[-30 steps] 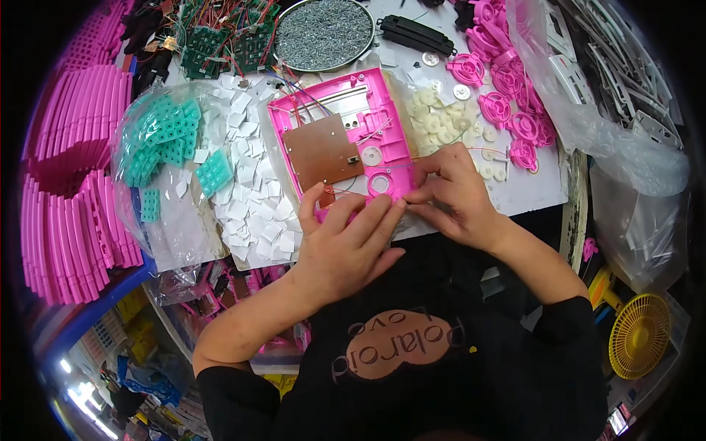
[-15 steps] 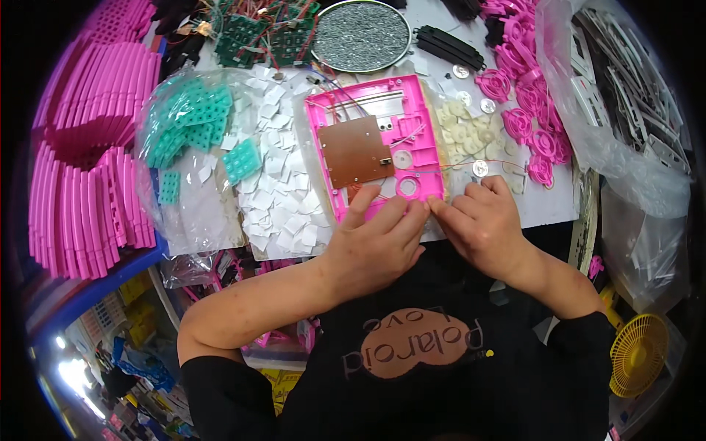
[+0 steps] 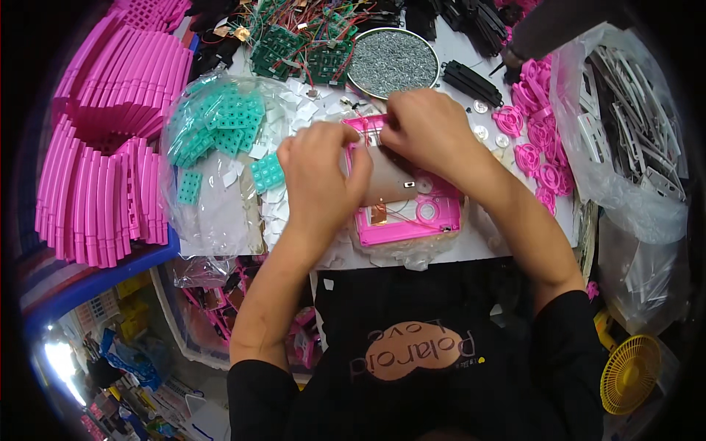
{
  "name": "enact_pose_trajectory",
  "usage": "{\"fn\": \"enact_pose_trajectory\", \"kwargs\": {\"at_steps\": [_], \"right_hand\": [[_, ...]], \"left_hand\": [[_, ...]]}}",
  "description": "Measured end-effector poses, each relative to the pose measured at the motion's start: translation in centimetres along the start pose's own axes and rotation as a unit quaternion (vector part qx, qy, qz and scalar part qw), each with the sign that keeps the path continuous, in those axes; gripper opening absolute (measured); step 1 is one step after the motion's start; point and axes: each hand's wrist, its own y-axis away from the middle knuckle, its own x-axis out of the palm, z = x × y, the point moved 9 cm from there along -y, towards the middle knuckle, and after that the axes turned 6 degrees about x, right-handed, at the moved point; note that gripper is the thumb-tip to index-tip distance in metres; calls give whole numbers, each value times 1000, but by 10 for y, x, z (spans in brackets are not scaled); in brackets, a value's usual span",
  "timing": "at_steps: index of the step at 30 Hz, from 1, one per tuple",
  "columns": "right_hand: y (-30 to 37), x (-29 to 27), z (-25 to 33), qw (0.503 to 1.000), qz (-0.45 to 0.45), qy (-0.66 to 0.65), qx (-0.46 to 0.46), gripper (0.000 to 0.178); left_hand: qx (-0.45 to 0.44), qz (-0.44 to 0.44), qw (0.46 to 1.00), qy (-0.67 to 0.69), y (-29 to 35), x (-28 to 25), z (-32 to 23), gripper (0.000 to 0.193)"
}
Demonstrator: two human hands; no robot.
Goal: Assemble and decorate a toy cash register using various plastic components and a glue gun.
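A pink plastic casing (image 3: 403,234) lies open side up in front of me, with a brown circuit board (image 3: 386,178) set in it. My left hand (image 3: 318,173) curls over the casing's upper left edge, its thumb against the board's side. Across the casing's top end reaches my right hand (image 3: 428,134), fingers bent and pinched near thin red wires (image 3: 365,129). What those fingertips hold is hidden. Below the board, a copper-coloured piece (image 3: 378,214) and a round ring (image 3: 426,212) show inside the casing.
Pink panels (image 3: 103,191) stand stacked at left. Teal keypads (image 3: 217,125) lie in clear plastic beside white paper squares. A dish of screws (image 3: 393,62), wired green boards (image 3: 279,51) and black strips (image 3: 472,84) lie beyond. A dark tool (image 3: 515,55) hangs above pink rings (image 3: 528,158); bagged grey parts (image 3: 625,117) are at right.
Both hands have moved from the casing's near edge to its far end. The right hand now reaches across the top, and the whole view has shifted slightly.
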Motion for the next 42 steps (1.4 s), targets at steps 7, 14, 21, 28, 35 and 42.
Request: {"fn": "enact_pose_trajectory", "kwargs": {"at_steps": [7, 14, 21, 28, 35, 42], "right_hand": [[38, -12, -7, 968, -17, -249, 26, 14], [63, -5, 38, 949, 35, -139, -280, 23], [32, -53, 2, 970, -156, -59, -179, 28], [4, -26, -6, 957, -92, -68, -267, 14], [12, -27, -1, 957, -88, -34, -276, 10], [25, -35, 3, 961, -84, -29, -261, 12]], "left_hand": [[-59, -15, 998, -19, -23, 19, 25, 27], [-39, -1, 994, 103, -26, 33, 27, 17], [76, 20, 989, 127, -26, 37, 8, 11], [84, 0, 987, 140, -19, 18, 0, 11], [-269, 13, 928, 258, 11, 20, 50, 20], [-198, 80, 975, 70, -17, 24, 54, 23]]}}
